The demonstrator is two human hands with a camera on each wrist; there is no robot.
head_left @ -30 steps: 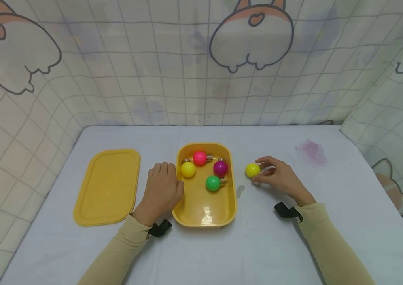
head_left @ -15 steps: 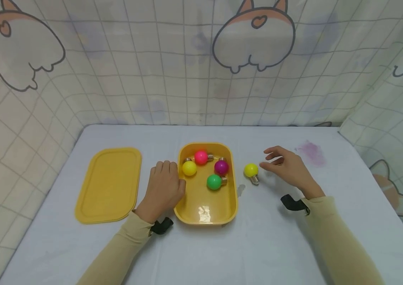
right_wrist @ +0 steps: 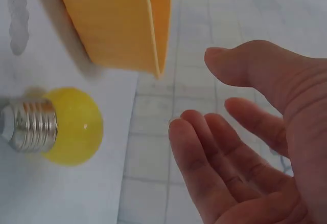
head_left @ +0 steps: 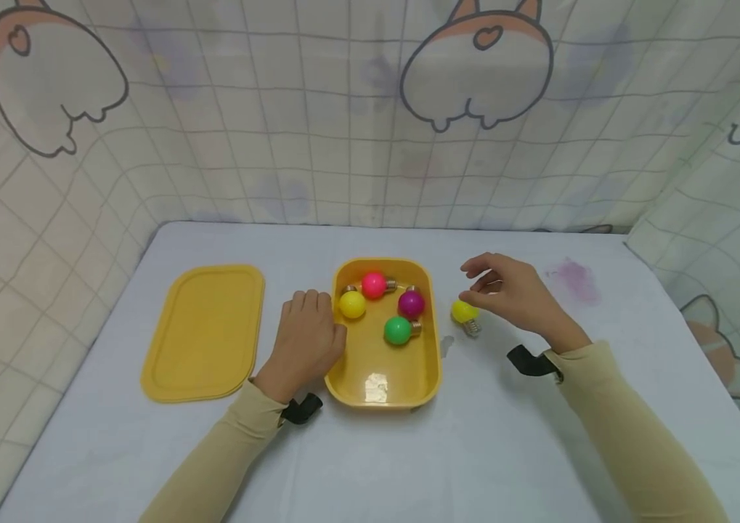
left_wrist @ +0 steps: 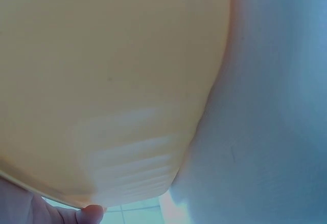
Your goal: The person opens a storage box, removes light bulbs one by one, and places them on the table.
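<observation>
My left hand (head_left: 307, 341) grips the left rim of a yellow plastic box (head_left: 359, 374); the left wrist view shows a digit (left_wrist: 92, 214) at its edge. Inside lie a pink bulb (head_left: 373, 285), a yellow bulb (head_left: 352, 305), a purple bulb (head_left: 412, 303) and a green bulb (head_left: 398, 330), all with screw bases. Another yellow light bulb (right_wrist: 74, 127) rests on the table right of the box. My right hand (head_left: 513, 296) hovers close by it with fingers apart and nothing between them, partly covering the bulb in the head view.
A flat yellow lid (head_left: 206, 334) lies on the white-covered table (head_left: 370, 465), left of the box. A pink stain (head_left: 575, 280) marks the cloth at the back right. Curtain with a grid print (head_left: 343, 145) surrounds the table's back and sides.
My right hand has let go of the yellow bulb, drawn off to the right, then come slightly back above it. My left hand stays on the box's rim.
</observation>
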